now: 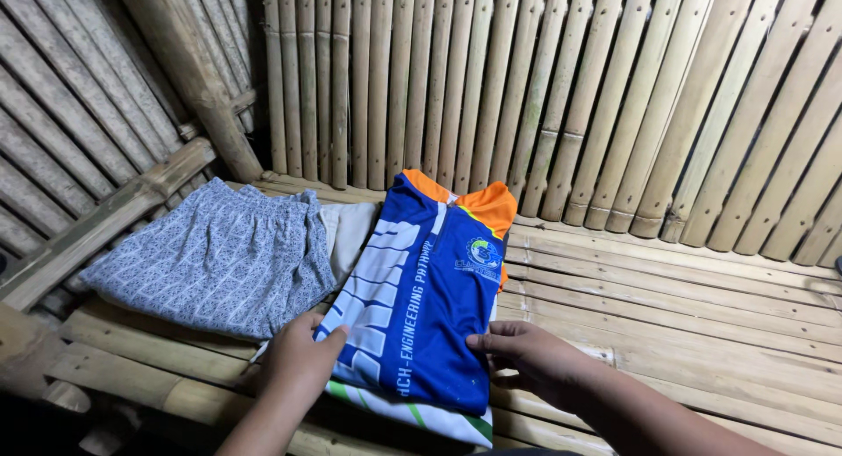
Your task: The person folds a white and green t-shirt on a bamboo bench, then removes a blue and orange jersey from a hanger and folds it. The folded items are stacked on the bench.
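The left hand [301,361] and right hand [532,358] lay flat, fingers loosely spread, grasping nothing, pinning the folded blue jersey [421,307] between them to keep its creases. Beyond the left hand rested patterned grey shorts [215,259] on the bamboo bench [702,316].

No packages, signs or screens are seen. One round printed emblem [481,252], white and green with a touch of yellow, is found on the chest of the blue jersey [421,307], at about 1 o'clock from the jersey's middle; a short line of white print sits just under it. White lettering is run lengthwise down the jersey's middle towards 7 o'clock, beside broad white block stripes at 9 o'clock.
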